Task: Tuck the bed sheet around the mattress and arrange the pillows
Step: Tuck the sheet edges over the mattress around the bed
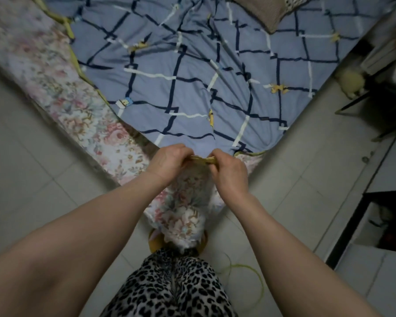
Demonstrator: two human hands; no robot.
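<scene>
At the near corner of the mattress (pixel 55 72), a yellow-green strip (pixel 202 160) is pinched between the left hand (pixel 169 160) and right hand (pixel 230 171), both closed on it. The blue checked bed sheet (pixel 192 76) is spread just beyond the knuckles. A pillow (pixel 261 10) is seen far beyond them.

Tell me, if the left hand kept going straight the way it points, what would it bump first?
Probably the right hand. The left hand points across the mattress corner toward it, both pinching the same yellowish edging.
</scene>
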